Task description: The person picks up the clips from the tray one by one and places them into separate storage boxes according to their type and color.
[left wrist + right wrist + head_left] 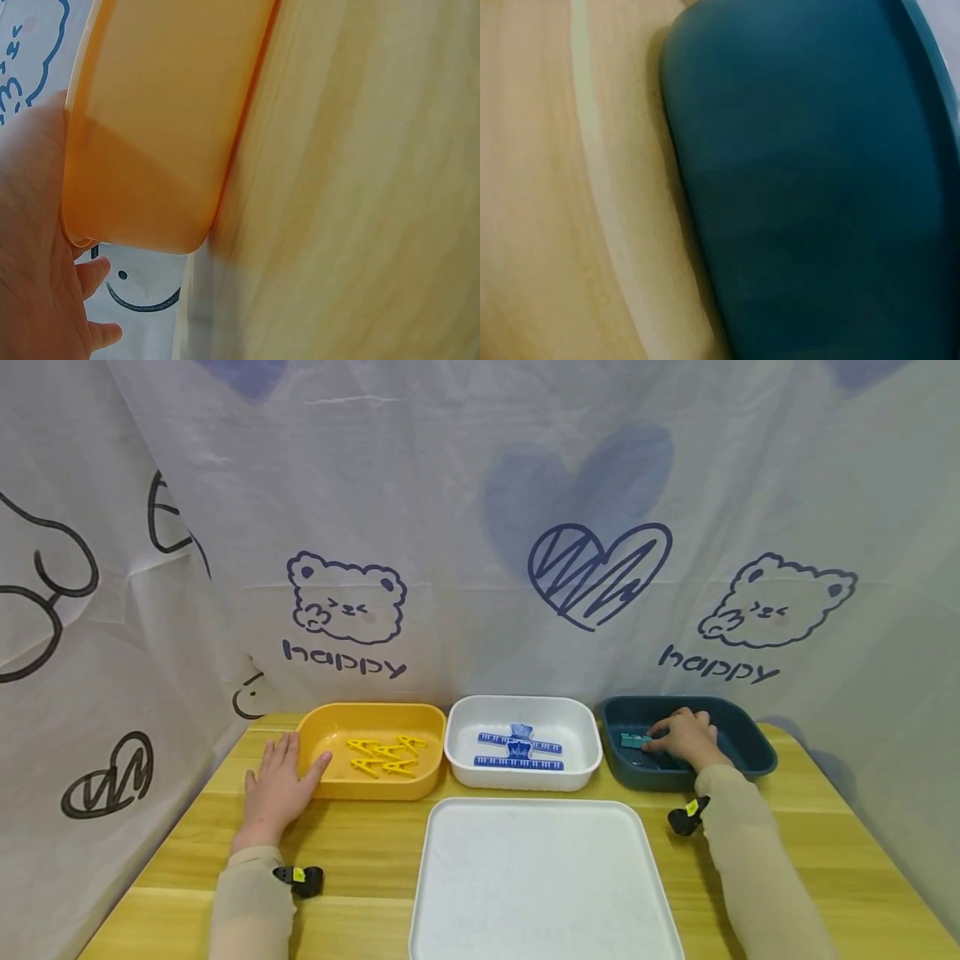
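At the left end of the yellow bin [330, 787], my left hand [277, 783] rests with spread, straight fingers, its thumb over the rim. In the left wrist view the hand [34, 232] lies along the orange-looking bin wall [172, 150]. Several yellow clips [386, 752] lie inside that bin. My right hand [688, 739] reaches into the dark teal bin [753, 760]. Its thumb and fingers pinch the right end of a teal clip [634, 741]. Under the hand, the bin's contents are mostly hidden. Only the bin's outer wall [802, 172] shows in the right wrist view.
Between the coloured bins stands a white bin [525, 779] holding blue clips [519, 750] with long piano-key-patterned bars. In front lies a white tray [543, 877] on the wooden table [360, 860]. A printed white cloth [465, 527] hangs behind the bins.
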Motion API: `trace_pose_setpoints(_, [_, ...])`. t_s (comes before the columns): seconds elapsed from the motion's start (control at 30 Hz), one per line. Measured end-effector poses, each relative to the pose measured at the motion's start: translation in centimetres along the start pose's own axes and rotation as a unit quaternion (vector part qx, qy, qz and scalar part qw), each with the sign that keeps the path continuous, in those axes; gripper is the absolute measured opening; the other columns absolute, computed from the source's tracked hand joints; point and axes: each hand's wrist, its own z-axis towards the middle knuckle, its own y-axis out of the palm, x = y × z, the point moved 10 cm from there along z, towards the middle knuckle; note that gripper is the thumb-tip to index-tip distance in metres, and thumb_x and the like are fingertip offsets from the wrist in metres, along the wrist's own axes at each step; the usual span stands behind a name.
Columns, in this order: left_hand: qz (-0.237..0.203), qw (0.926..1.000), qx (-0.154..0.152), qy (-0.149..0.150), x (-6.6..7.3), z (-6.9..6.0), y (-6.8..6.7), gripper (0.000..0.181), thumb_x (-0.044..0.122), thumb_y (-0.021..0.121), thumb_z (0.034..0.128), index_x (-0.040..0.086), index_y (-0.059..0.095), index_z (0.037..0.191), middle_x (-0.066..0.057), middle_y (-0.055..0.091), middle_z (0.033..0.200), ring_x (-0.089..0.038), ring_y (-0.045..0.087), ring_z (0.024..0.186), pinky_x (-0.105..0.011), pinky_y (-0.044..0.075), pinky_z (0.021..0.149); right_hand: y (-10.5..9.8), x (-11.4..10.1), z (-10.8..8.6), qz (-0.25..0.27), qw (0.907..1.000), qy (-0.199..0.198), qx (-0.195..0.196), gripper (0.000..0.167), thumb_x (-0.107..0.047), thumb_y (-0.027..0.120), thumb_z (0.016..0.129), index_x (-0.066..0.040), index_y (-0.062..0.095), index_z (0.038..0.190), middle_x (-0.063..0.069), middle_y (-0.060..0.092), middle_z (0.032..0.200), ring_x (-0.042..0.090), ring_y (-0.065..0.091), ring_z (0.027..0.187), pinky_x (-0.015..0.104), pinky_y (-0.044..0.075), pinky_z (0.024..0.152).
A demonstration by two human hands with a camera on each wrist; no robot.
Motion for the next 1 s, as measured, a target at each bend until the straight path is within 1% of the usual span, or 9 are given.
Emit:
trace_pose_setpoints(0.27, [0.002, 1.0, 0.001, 0.0, -0.1, 0.1, 0.0, 0.098, 0.073, 0.025, 0.094, 0.0, 0.004, 0.155, -0.028, 0.005, 0.161, -0.048, -0.002, 0.149, -0.076, 0.001, 0.11, 0.0, -0.3, -0.2, -0.013, 0.9999, 0.0, 0.004, 0.037, -0.034, 0.074, 0.085, -0.009, 0.073, 0.112, 0.031, 0.039, 0.132, 0.045, 0.027, 0.11, 0.057, 0.029, 0.087])
trace_pose_setpoints(0.43, [0.002, 1.0, -0.001, 0.0, 0.0, 0.1, 0.1, 0.098, 0.073, 0.025, 0.0941, 0.0, 0.004, 0.156, -0.028, 0.005, 0.161, -0.048, -0.002, 0.149, -0.076, 0.001, 0.111, -0.2, -0.5, -0.6, -0.025, 0.9996, 0.0, 0.013, 0.036, -0.033, 0.074, 0.085, -0.008, 0.074, 0.112, 0.029, 0.042, 0.13, 0.043, 0.028, 0.108, 0.055, 0.028, 0.085])
trace_pose_setpoints(0.57, [0.002, 1.0, 0.0, 0.0, 0.0, 0.1, 0.2, 0.097, 0.073, 0.025, 0.0941, 0.0, 0.004, 0.156, -0.028, 0.005, 0.161, -0.048, -0.001, 0.149, -0.075, 0.001, 0.111, -0.4, -0.6, -0.8, -0.038, 0.9991, -0.004, 0.02, 0.04, -0.034, 0.075, 0.084, -0.008, 0.072, 0.114, 0.029, 0.042, 0.131, 0.043, 0.029, 0.109, 0.055, 0.029, 0.085])
trace_pose_setpoints(0.7, [0.002, 0.9999, 0.01, 0.004, 0.1, 0.1, 0.1, 0.096, 0.072, 0.025, 0.0946, 0.002, 0.004, 0.156, -0.029, 0.005, 0.161, -0.05, 0.001, 0.148, -0.076, 0.002, 0.11, -0.7, -0.5, -0.8, -0.053, 0.9981, -0.008, 0.031, 0.047, -0.036, 0.075, 0.084, -0.007, 0.068, 0.12, 0.03, 0.041, 0.133, 0.045, 0.029, 0.112, 0.058, 0.029, 0.088])
trace_pose_setpoints(0.8, [-0.001, 0.9997, 0.022, 0.009, 0.1, 0.1, -0.2, 0.094, 0.071, 0.026, 0.0949, 0.003, 0.005, 0.156, -0.03, 0.004, 0.16, -0.05, 0.002, 0.148, -0.077, 0.003, 0.109, -1.3, -0.7, -1.1, -0.051, 0.9977, -0.011, 0.044, 0.05, -0.037, 0.073, 0.085, -0.005, 0.065, 0.123, 0.03, 0.042, 0.133, 0.045, 0.03, 0.111, 0.058, 0.028, 0.088])
trace_pose_setpoints(1.0, [-0.006, 0.9987, 0.049, 0.016, 0.7, 0.1, -1.4, 0.092, 0.07, 0.028, 0.0952, 0.004, 0.01, 0.156, -0.03, 0.008, 0.16, -0.05, 0.004, 0.147, -0.077, 0.002, 0.11, -2.9, -1.3, -2.6, -0.051, 0.9951, -0.026, 0.08, 0.049, -0.039, 0.067, 0.091, -0.005, 0.063, 0.125, 0.031, 0.043, 0.133, 0.048, 0.031, 0.115, 0.06, 0.029, 0.089])
